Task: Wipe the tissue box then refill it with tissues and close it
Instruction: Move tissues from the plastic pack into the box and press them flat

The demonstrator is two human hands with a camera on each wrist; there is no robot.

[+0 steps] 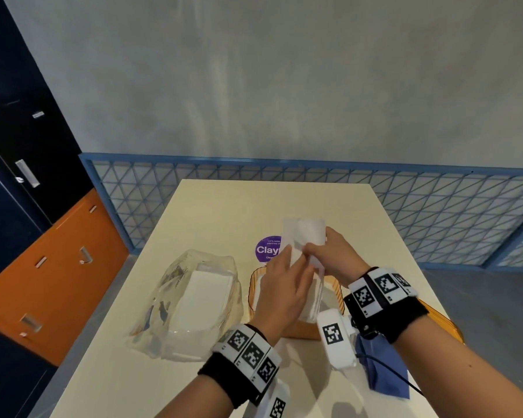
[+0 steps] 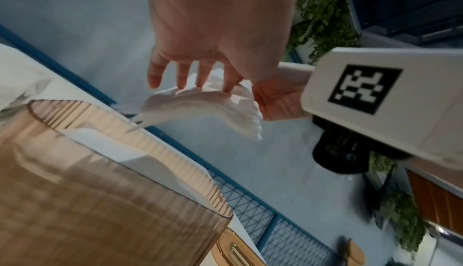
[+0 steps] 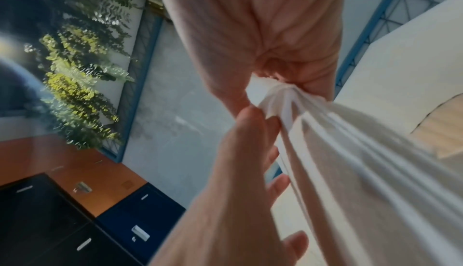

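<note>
An amber, ribbed tissue box [image 1: 329, 285] stands open on the cream table [image 1: 224, 212], with white tissues [image 2: 120, 149] inside. My right hand [image 1: 313, 247] grips the bunched top of a white tissue [image 1: 304, 233] and holds it up above the box; the sheet hangs down into the box. My left hand [image 1: 287, 260] lies with straight fingers against the tissue's left side. In the right wrist view the right hand [image 3: 270, 90] pinches the gathered tissue [image 3: 363, 171]. In the left wrist view the left fingers [image 2: 200, 78] touch the tissue [image 2: 200, 110] above the box [image 2: 100, 201].
A clear plastic bag [image 1: 175, 297] holding a white tissue stack [image 1: 203, 297] lies left of the box. A blue cloth [image 1: 387, 372] lies near the front right. The amber lid [image 1: 441, 321] sits right of the box. A purple sticker [image 1: 266, 248] is behind.
</note>
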